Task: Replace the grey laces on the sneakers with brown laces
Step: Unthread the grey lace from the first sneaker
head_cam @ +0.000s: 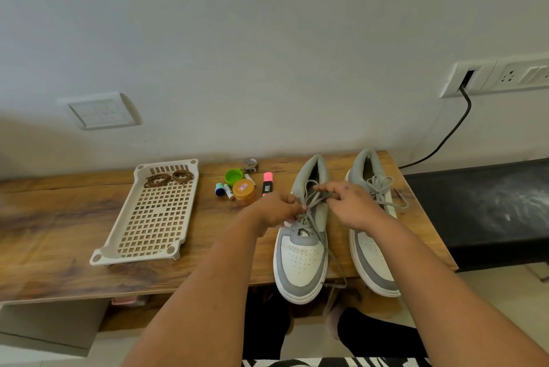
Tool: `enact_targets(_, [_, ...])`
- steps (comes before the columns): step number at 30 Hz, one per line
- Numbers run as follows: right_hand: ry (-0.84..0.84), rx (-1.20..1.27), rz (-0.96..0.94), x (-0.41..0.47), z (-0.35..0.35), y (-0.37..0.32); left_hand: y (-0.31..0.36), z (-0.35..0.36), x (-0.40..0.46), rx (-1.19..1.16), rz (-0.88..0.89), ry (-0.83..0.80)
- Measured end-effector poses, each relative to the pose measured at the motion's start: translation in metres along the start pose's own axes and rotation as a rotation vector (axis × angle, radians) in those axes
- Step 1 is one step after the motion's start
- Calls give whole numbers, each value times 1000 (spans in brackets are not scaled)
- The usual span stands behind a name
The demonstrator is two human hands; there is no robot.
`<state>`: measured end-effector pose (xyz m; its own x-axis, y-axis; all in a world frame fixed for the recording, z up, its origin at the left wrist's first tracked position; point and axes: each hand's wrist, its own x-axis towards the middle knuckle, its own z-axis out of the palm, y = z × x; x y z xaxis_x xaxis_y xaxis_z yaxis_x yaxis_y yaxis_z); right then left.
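Two grey and white sneakers stand side by side on the wooden table, toes toward me. The left sneaker [301, 259] has its grey lace [322, 243] loosened, one end trailing over the toe and the table's front edge. My left hand [274, 210] pinches this lace at the shoe's left eyelets. My right hand [346, 200] pinches the lace near the tongue. The right sneaker [372, 251] keeps its grey lace tied in a bow [381, 188]. Two coiled brown laces [169, 178] lie at the far end of a cream perforated tray [154, 218].
Between tray and shoes lie an orange-lidded jar [244, 190], a green cap [233, 176], a pink highlighter [267, 184], markers [224, 190] and a tape roll [251, 165]. A black bench [481, 206] adjoins the table's right end. A black cable [454, 132] hangs from the wall socket.
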<state>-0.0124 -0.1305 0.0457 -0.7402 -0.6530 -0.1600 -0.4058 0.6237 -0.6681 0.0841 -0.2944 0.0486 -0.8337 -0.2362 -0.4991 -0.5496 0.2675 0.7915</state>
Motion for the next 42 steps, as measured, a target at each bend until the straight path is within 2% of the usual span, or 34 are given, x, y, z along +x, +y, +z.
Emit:
enact_targets(2, [19,27,9,1,1,1,7,-4,-3,21,134,56])
enact_targets(6, [53,65,43,3,1,1,21,-11,-7,-218,260,295])
enact_targets(8, [49,52,43,2,1,0,16,-12,-2,-59,211,394])
enact_targets(9, [49,46,39,2,1,0,10,-10,0,59,146,362])
enact_targets(11, [49,48,30,1,0,-1,0,-3,2,240,43,185])
enact_targets(13, [49,53,30,0,0,-2,-2,0,4,290,85,112])
enact_targets(15, [48,53,34,0,0,-2,3,-4,3,218,193,133])
enact_targets(18, [47,65,29,0,0,-1,10,-11,-4,-64,291,116])
enact_targets(20, [39,70,20,0,-1,0,12,-9,-5,-31,271,225])
enact_targets(22, [28,77,13,-1,-1,0,9,-8,0,286,185,410])
enact_targets(23, [25,72,10,-2,-1,0,7,-7,2,428,148,460])
enact_targets(24, [25,62,5,-2,0,0,4,-6,6,474,126,460])
enact_targets(29, [27,57,6,-2,1,2,1,-4,9,245,174,146])
enact_targets(33, [30,73,20,-2,0,1,6,-12,-8,-96,265,24])
enact_targets(36, [31,76,15,-2,1,1,3,-14,-11,-95,203,39])
enact_targets(40, [36,78,15,-3,2,1,0,-10,0,107,33,282])
enact_targets(42, [36,85,15,-3,2,2,-1,-8,2,119,61,246])
